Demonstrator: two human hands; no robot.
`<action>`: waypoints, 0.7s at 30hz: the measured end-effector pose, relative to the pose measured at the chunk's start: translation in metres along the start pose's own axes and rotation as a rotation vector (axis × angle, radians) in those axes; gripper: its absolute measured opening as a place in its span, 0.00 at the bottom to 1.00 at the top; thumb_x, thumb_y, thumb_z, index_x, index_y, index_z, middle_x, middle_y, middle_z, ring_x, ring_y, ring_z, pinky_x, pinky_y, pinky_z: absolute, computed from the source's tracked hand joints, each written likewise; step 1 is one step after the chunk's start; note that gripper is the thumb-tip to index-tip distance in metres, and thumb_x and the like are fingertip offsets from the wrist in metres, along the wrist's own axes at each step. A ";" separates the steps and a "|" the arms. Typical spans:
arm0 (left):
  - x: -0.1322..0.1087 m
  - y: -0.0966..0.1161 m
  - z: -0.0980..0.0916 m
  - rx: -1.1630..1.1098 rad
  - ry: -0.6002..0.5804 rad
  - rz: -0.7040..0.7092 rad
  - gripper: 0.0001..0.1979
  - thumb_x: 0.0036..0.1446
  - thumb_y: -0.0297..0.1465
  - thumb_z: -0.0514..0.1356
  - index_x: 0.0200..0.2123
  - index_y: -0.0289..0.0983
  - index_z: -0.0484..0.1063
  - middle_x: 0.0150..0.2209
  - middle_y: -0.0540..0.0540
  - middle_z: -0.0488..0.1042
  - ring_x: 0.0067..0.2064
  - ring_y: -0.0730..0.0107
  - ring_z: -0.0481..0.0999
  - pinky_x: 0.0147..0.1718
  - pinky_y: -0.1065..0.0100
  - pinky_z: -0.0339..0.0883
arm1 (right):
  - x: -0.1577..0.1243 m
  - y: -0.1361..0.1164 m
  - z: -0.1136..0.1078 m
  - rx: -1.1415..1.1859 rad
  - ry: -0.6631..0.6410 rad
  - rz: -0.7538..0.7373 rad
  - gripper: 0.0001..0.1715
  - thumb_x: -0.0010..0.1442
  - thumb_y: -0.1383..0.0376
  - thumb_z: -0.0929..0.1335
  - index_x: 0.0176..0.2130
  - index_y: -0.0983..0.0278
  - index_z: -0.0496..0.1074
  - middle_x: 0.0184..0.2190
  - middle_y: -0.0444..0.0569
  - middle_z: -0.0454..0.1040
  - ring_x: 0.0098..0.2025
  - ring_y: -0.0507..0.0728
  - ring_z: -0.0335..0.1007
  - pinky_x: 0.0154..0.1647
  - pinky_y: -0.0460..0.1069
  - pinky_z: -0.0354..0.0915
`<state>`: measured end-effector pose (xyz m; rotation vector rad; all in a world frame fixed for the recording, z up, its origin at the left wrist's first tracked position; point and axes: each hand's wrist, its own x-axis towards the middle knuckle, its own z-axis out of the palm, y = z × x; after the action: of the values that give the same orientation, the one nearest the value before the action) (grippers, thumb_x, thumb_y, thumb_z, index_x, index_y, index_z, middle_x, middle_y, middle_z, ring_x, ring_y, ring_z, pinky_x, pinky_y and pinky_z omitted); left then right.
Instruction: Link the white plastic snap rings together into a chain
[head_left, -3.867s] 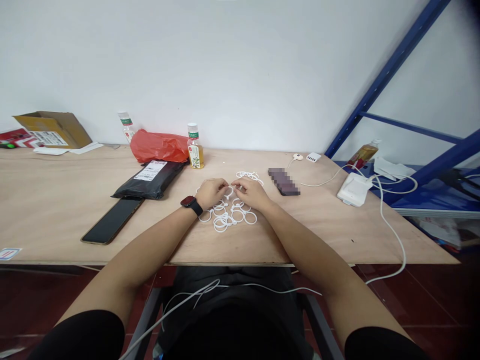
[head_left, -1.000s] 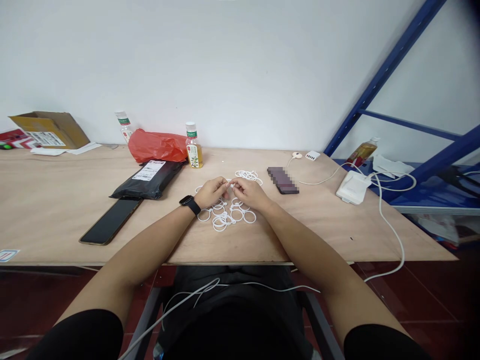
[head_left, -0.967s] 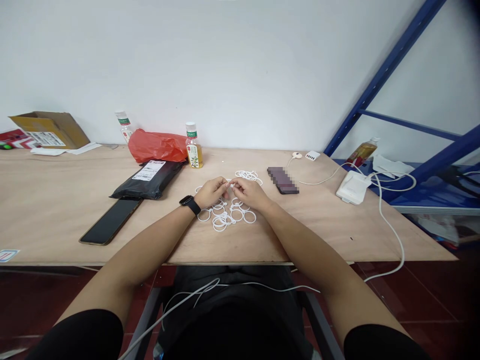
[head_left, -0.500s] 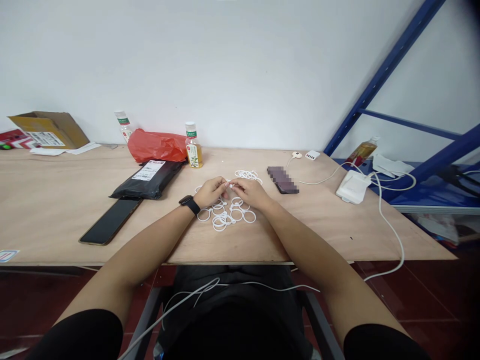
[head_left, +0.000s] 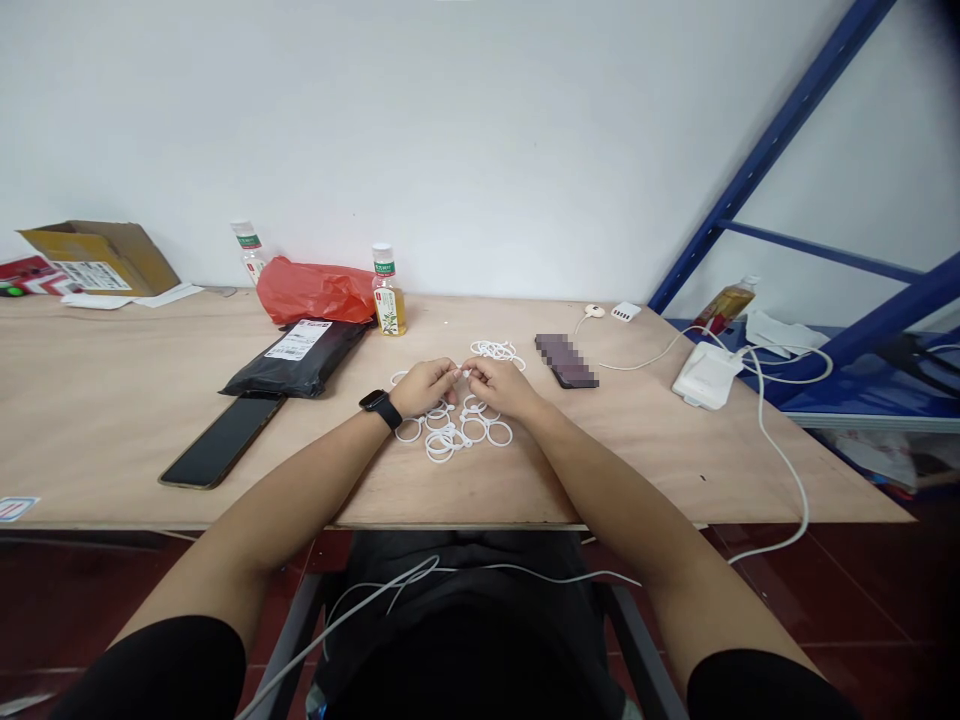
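My left hand [head_left: 426, 387], with a black watch [head_left: 380, 405] on its wrist, is closed in a pinch. Facing it, my right hand [head_left: 501, 385] pinches as well, and the fingertips of both nearly meet. Between them shows a small white piece of a plastic ring [head_left: 466, 373]; the rest of it is hidden by the fingers. Several white plastic rings [head_left: 449, 437] with small knobs lie loosely on the table below and around my hands. Another cluster of white rings [head_left: 496, 349] rests just beyond my right hand.
Left of my arms lie a phone [head_left: 223, 440], a black parcel [head_left: 296, 362] and a red bag [head_left: 319, 290]. A drink bottle [head_left: 388, 300] stands behind. Rightward are a dark blurred-out device [head_left: 566, 362], a white charger [head_left: 707, 375] with cables and a blue rack [head_left: 765, 165].
Both hands have shifted very slightly, with the fingertips a little lower and further right. The loose rings and everything else stay in place.
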<state>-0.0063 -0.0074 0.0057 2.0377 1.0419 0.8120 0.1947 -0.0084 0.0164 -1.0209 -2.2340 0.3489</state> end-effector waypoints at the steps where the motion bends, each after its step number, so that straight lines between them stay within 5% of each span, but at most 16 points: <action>1: 0.000 0.000 0.000 0.005 -0.002 -0.001 0.23 0.64 0.51 0.50 0.36 0.37 0.69 0.25 0.48 0.78 0.21 0.73 0.70 0.23 0.71 0.61 | 0.000 0.000 0.000 -0.003 -0.001 0.004 0.13 0.59 0.68 0.64 0.43 0.63 0.74 0.26 0.43 0.73 0.30 0.52 0.66 0.33 0.46 0.57; 21: 0.000 -0.001 -0.001 0.026 -0.057 -0.007 0.23 0.65 0.50 0.48 0.34 0.36 0.68 0.23 0.50 0.77 0.20 0.75 0.66 0.22 0.71 0.58 | 0.001 0.001 0.001 -0.107 -0.015 -0.033 0.16 0.61 0.69 0.62 0.45 0.62 0.75 0.33 0.46 0.78 0.33 0.54 0.69 0.36 0.46 0.59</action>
<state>-0.0078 -0.0060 0.0056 2.0659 1.0320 0.7356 0.1946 -0.0066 0.0158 -1.0376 -2.3010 0.2255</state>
